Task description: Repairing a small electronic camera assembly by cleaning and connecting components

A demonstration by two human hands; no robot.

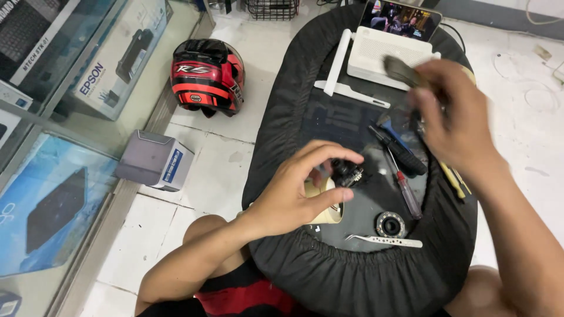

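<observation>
Left grip [299, 188] pinches black part [346, 172] at fingertips.

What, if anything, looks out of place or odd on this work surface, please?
A white router sits with one antenna splayed and another lying loose. A red-and-black helmet rests on the tiled floor beside the table.

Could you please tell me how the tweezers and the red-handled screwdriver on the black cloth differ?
The tweezers are pale bare metal; the screwdriver has a clear red handle on a thin shaft. The tweezers lie nearly crosswise near the cloth's front edge; the screwdriver lies farther back, almost lengthwise. Both rest loose on the black cloth, touched by neither hand.
</observation>
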